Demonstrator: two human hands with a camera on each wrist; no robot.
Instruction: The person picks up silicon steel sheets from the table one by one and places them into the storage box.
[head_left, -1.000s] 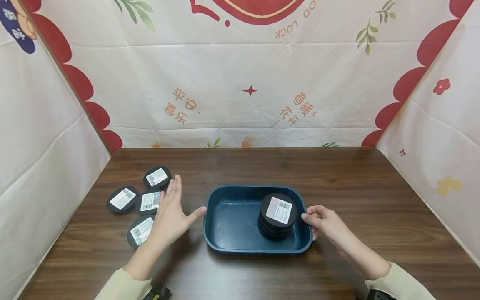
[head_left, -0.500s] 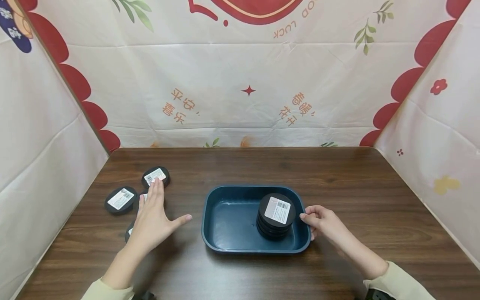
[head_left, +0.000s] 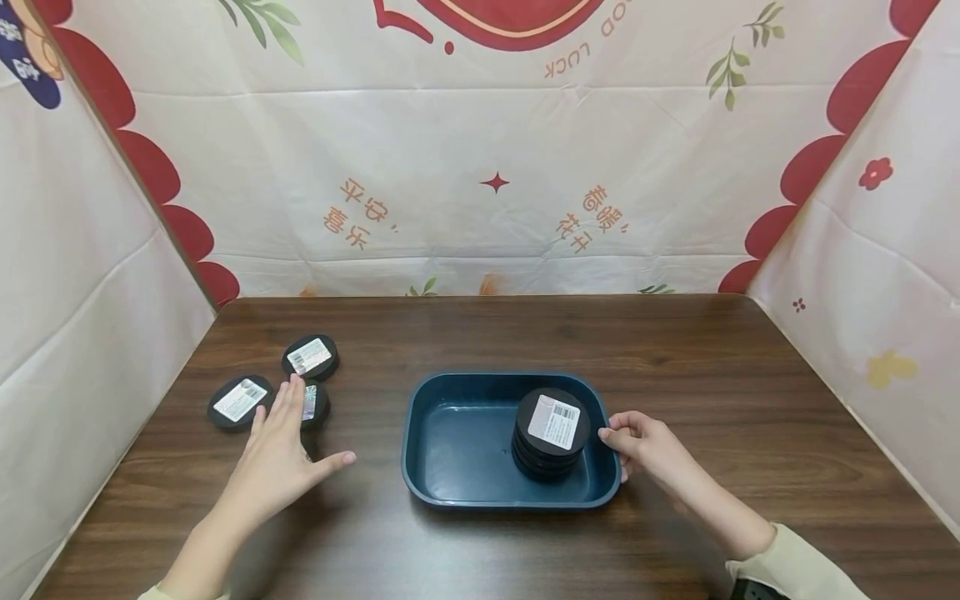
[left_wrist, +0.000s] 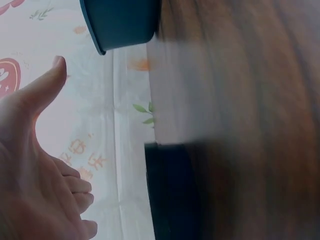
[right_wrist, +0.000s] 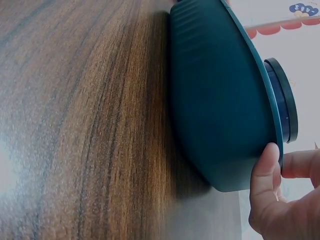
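A printed white curtain [head_left: 450, 133] backs the wooden table [head_left: 675, 358]. Right of centre, my right hand [head_left: 641, 442] pinches the rim of the blue tray [head_left: 461, 454] holding stacked black discs [head_left: 551, 433]; at left, my left hand [head_left: 273, 467] spreads wide beside loose discs [head_left: 240, 402].

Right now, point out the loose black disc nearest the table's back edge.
The disc just beyond the fingertips of the left hand; the other loose discs in view all lie closer to the front.
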